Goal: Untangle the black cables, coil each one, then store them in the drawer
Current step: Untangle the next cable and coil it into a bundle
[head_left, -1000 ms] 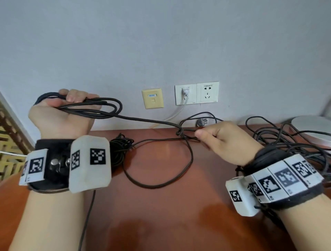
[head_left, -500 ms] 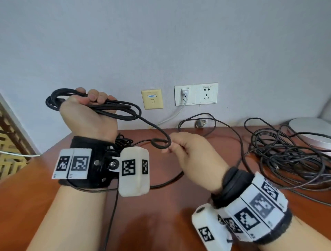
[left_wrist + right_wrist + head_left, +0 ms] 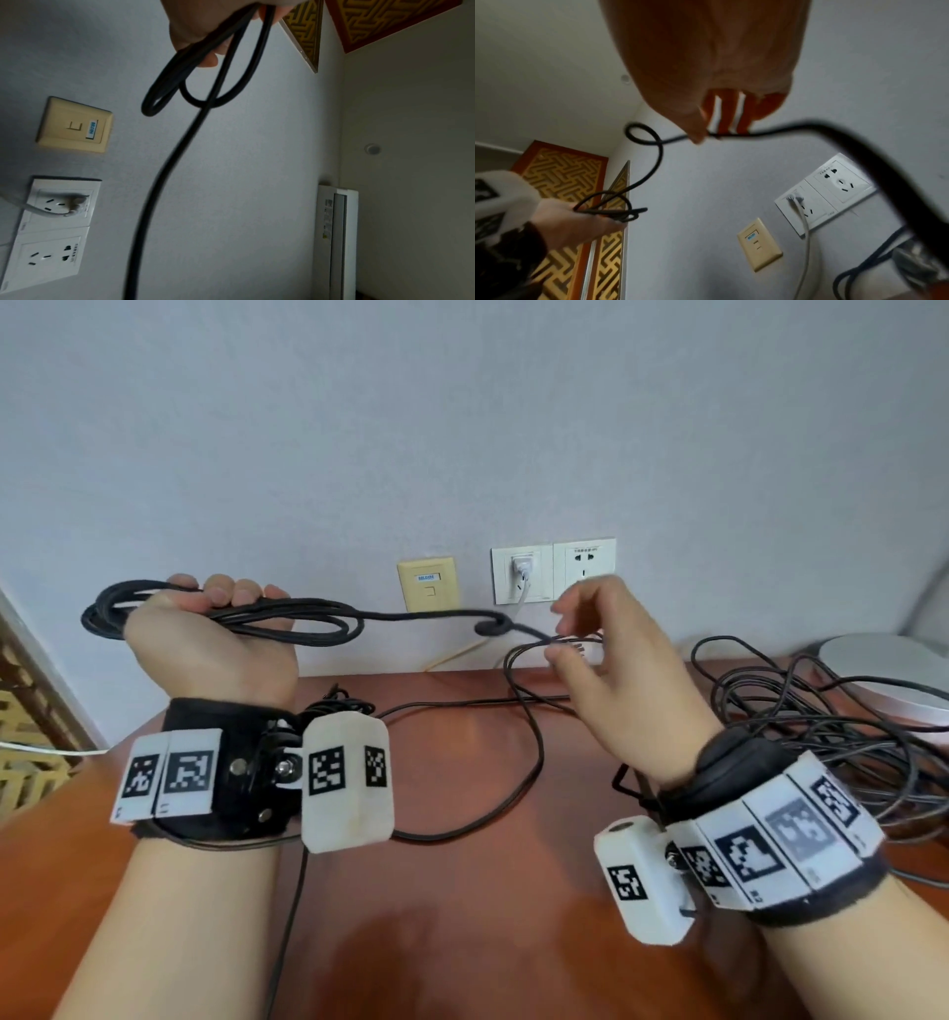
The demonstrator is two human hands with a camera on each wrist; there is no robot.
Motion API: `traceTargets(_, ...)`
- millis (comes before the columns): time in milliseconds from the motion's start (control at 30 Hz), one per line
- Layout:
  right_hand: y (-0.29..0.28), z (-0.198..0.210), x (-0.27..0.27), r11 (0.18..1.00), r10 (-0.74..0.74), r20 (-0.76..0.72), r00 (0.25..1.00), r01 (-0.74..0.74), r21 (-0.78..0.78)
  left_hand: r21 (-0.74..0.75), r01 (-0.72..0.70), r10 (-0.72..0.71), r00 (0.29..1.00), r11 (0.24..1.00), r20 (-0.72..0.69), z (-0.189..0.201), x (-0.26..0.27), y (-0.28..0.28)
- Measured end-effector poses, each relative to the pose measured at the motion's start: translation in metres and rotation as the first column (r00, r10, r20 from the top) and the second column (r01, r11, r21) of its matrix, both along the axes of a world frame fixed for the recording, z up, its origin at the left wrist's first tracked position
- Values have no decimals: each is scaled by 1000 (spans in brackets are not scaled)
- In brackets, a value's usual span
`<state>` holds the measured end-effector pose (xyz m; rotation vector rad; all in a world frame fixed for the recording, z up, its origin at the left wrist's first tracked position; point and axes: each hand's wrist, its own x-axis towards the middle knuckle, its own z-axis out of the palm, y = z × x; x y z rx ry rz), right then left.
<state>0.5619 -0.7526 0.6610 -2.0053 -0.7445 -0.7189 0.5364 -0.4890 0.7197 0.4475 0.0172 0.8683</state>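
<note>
Since half a second ago, both hands are standing higher and wider apart; the small kink in the cable is now hanging in the air between them instead of sitting at the right fingertips.

Item 1, coil in progress: the left hand point(image 3: 215, 649) is holding its grip fully closed round several gathered loops of the black cable point(image 3: 287, 621), raised in front of the wall. The right hand point(image 3: 616, 675) is pinching the free run between thumb and fingertips, the other fingers spread loosely.

Handling note, as a judgement: the small twisted loop point(image 3: 493, 625) should be rolled out between the right fingers before the next turn is laid into the left hand, each turn matching the held loops in size; otherwise the twist is likely to lock into the coil.

Item 2, desk point(image 3: 462, 942): reddish-brown and glossy, carrying the slack of the same cable in a wide curve, a dark bundle behind the left wrist, and a large loose tangle of black cables point(image 3: 821, 737) at the right. No drawer is showing.

Item 3, room: grey wall, a white double socket point(image 3: 552, 570) with a white plug seated, a cream data plate point(image 3: 427, 583), a lattice screen point(image 3: 25, 721) at the left.
</note>
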Motion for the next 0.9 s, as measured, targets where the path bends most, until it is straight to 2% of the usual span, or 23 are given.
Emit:
traceTargets(67, -1, -2, 2, 966, -81, -141, 987, 43, -254, 0, -30, 30, 1000, 1000, 7, 1, 0, -4)
traceTargets(100, 0, -1, -1, 959, -53, -201, 978, -6, -284, 9, -45, 45, 999, 999, 11, 2, 0, -8)
traceTargets(133, 3, 2, -5, 972, -2, -225, 974, -50, -228, 23, -56, 55, 998, 998, 19, 2, 1, -13)
traceTargets(200, 12, 12, -15, 994, 88, -192, 977, -75, 75, 61, -68, 67, 997, 996, 27, 1, 4, -29)
traceTargets(267, 21, 23, -25, 905, 161, -203, 966, -63, 421, 108, -67, 66, 998, 992, 20, -2, 7, -51)
traceTargets(333, 25, 29, -31, 750, 289, -252, 924, -55, 659, 162, -57, 61, 998, 985, -21, -6, 10, -71)
traceTargets(367, 25, 32, -34, 678, 330, -262, 907, -35, 734, 188, -51, 62, 997, 981, -55, -9, 12, -79)
traceTargets(467, 14, 47, -40, 557, 272, -258, 927, 67, 828, 263, -38, 78, 987, 964, -142, -15, 15, -91)
traceTargets(533, 8, 61, -45, 464, 307, -204, 930, 41, 885, 318, -25, 90, 977, 948, -192, -17, 16, -93)
traceTargets(600, 4, 75, -46, 433, 382, -169, 909, -15, 901, 350, -8, 89, 972, 937, -218, -17, 14, -93)
traceTargets(633, 4, 82, -47, 474, 407, -195, 893, -24, 880, 359, 1, 87, 970, 933, -228, -17, 12, -93)
traceTargets(667, 2, 88, -47, 565, 402, -243, 883, -30, 824, 368, 4, 90, 967, 930, -237, -16, 11, -93)
traceTargets(700, -2, 93, -49, 703, 352, -304, 885, -36, 710, 378, 2, 100, 964, 926, -248, -16, 10, -93)
traceTargets(733, -7, 96, -52, 850, 266, -354, 897, -45, 525, 390, -9, 120, 958, 921, -259, -16, 9, -92)
traceTargets(767, -12, 96, -56, 956, 160, -387, 908, -45, 291, 403, -26, 143, 954, 915, -264, -16, 8, -91)
traceTargets(800, -18, 92, -59, 998, 48, -405, 913, -32, 46, 409, -44, 163, 951, 912, -263, -15, 8, -90)
traceTargets(833, -23, 86, -63, 985, -66, -422, 904, -8, -170, 413, -61, 179, 950, 909, -254, -13, 7, -88)
traceTargets(867, -27, 79, -66, 947, -159, -432, 888, 14, -320, 414, -73, 189, 951, 907, -246, -11, 6, -87)
traceTargets(900, -28, 72, -67, 918, -222, -443, 868, 33, -395, 413, -85, 198, 950, 907, -240, -10, 5, -86)
